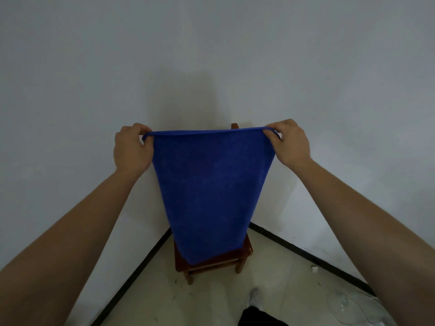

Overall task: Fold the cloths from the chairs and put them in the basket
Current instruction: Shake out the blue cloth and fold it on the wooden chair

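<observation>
A blue cloth (211, 189) hangs spread flat in front of me, held up by its two top corners. My left hand (131, 149) pinches the top left corner and my right hand (290, 143) pinches the top right corner. The top edge is stretched taut between them. Behind and below the cloth stands a brown wooden chair (211, 264); the cloth hides most of its back and seat, and its lower edge hangs just over the seat. No basket is in view.
The chair stands in a corner between two white walls (70, 90) with a dark skirting strip (141, 260). The floor (211, 302) is pale tile. My shoe (255, 297) and dark trouser leg show at the bottom. A small white scrap (314, 269) lies by the right wall.
</observation>
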